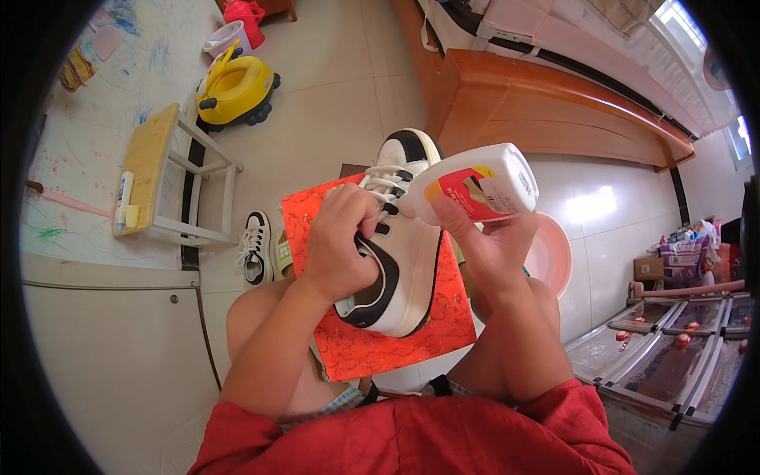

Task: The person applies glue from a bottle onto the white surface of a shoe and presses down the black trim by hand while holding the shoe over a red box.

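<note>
Across my lap lies a flat red patterned board or box (364, 356). On it rests a white sneaker (408, 269) with black trim and white laces, its toe pointing away from me. My left hand (342, 241) grips the sneaker at its opening, the fingers curled inside and hidden. In my right hand (495, 245) is a white plastic bottle (475, 186) with a red and yellow label, tilted with its base up to the right. Its narrow end is over the side of the sneaker near the laces, and I cannot tell whether it touches.
The matching sneaker (255, 247) stands on the floor to the left, by a wooden stool (150, 170) holding a tube (124, 198). Farther off is a yellow ride-on toy (237, 89). A pink basin (552, 255) sits behind my right hand, near clear-topped drawers (665, 356).
</note>
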